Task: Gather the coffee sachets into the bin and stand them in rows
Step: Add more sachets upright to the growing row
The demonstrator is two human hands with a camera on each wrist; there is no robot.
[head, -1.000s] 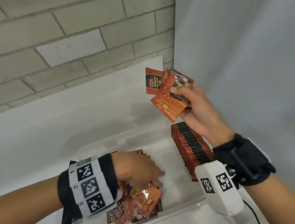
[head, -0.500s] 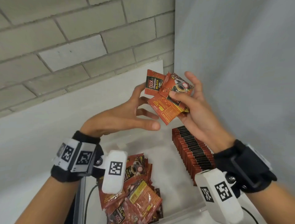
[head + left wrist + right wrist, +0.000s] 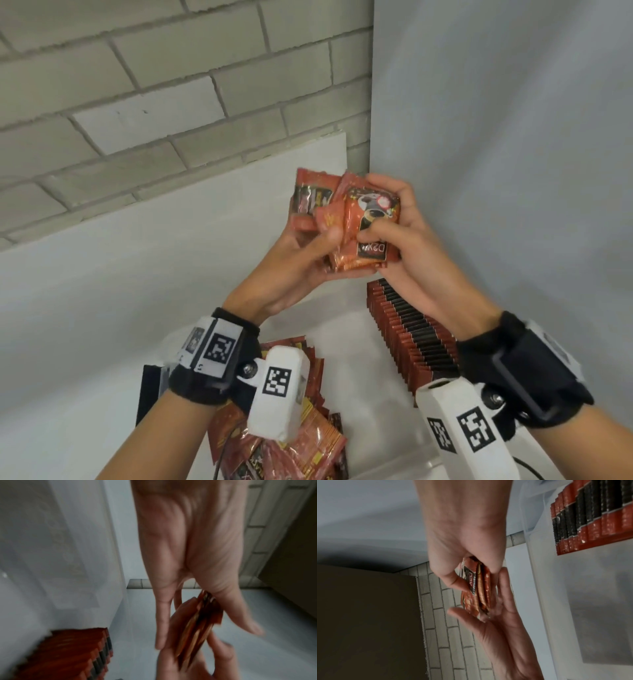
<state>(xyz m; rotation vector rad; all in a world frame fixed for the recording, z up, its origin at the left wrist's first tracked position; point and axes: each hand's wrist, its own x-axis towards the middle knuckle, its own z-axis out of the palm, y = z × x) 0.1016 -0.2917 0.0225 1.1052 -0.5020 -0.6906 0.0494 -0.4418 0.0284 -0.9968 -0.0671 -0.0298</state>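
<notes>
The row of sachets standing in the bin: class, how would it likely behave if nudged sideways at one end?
The row would probably topple like dominoes, since the thin sachets stand on edge and lean together. Its near end seems unsupported, so it may fan out there. The glossy wrappers look slippery, so sachets could slide apart.

Your two hands are raised together above the bin (image 3: 363, 404), meeting around one bundle of sachets (image 3: 356, 219). Your right hand (image 3: 407, 240) grips the bundle, thumb curled over its front and fingers wrapped behind. Your left hand (image 3: 301, 270) cups it from below, palm up, thumb pressed on the front beside the right thumb. Both forearms angle up and inward, wrists banded.
</notes>
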